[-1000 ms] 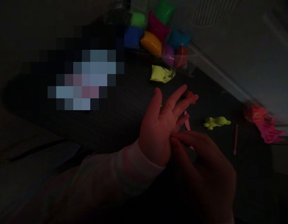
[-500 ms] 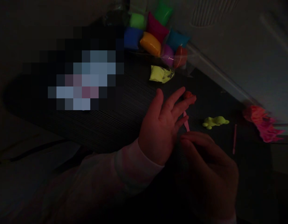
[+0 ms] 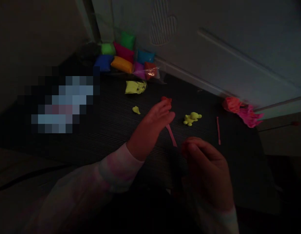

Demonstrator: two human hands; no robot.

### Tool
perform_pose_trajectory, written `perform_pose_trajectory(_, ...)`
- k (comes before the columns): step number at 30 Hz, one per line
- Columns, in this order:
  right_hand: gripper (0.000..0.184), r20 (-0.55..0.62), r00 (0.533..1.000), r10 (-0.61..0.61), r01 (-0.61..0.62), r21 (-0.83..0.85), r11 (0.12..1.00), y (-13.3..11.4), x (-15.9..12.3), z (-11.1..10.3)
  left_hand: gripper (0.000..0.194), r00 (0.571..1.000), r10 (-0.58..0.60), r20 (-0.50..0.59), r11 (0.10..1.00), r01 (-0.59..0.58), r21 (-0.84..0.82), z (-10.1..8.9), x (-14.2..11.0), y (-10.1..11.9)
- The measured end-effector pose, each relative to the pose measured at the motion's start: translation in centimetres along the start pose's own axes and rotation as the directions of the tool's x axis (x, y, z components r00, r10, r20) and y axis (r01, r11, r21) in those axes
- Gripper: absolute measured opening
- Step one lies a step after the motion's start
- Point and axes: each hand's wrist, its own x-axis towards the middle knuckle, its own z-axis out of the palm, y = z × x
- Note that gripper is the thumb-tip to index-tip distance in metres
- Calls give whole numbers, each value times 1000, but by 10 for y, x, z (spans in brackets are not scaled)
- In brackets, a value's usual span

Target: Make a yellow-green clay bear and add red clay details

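The room is very dim. A pale upright panel (image 3: pixel 201 58) fills the upper right of the frame, with a ribbed heart relief (image 3: pixel 162 29) on it. Below it, a dark, finely grooved tabletop (image 3: pixel 108 130) spans the middle. Its back edge slants down from the upper left along the panel's foot, and its right edge drops away at the lower right. Coarse pixelation hides whatever lies at the left.

Grooved surface shows between that patch and the left hand (image 3: pixel 151 126), and also between the right hand (image 3: pixel 207 167) and the right edge. The left hand reaches up from the lower left, fingers extended and not curled into a grip. The right hand, lower right of centre, has thumb and fingertips pinched together; whether anything is between them cannot be told.

Bright clay packets (image 3: pixel 122 64) in clear plastic sit at the back edge, upper left, with an opened yellow packet (image 3: pixel 132 87) just in front. Crumpled orange and pink material (image 3: pixel 250 115) lies at the right. The yellow-green bear-like figure (image 3: pixel 193 117) lies between it and the left hand. A pink knife-shaped tool (image 3: pixel 172 136) lies between the hands, a thin pink stick (image 3: pixel 218 130) farther right. A red-orange lump (image 3: pixel 166 98) shows by the left fingertips, contact unclear; a yellow scrap (image 3: pixel 136 110) lies left of that hand.
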Motion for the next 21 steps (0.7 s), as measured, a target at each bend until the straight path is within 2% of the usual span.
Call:
perform_pose_trajectory(2,7,-16,1000,8,-7,35,999,0,-1,-7,47,998,47,39,948,-57,315,6,6,0)
perform_pose_trajectory(4,8,-34,999,13,-11,64,998,1,-2,-14,51,987,105,122,801,-157,578,13,14,-2)
perform_pose_trajectory(6,8,-52,998,23,-18,89,996,1,-3,-19,56,965,154,214,632,-263,729,20,24,-5)
perform_pose_trajectory(8,7,-66,997,38,-30,110,993,2,-5,-23,60,946,161,283,517,-325,792,26,36,-10)
perform_pose_trajectory(11,7,-82,995,59,-48,132,990,3,-6,-28,65,930,158,331,439,-367,821,34,50,-17)
perform_pose_trajectory(15,8,-110,992,57,-38,160,986,3,-5,-32,61,921,168,351,401,-389,829,40,58,-24)
perform_pose_trajectory(21,8,-121,989,89,-65,193,979,1,-2,-34,49,930,186,317,396,-366,842,48,63,-29)
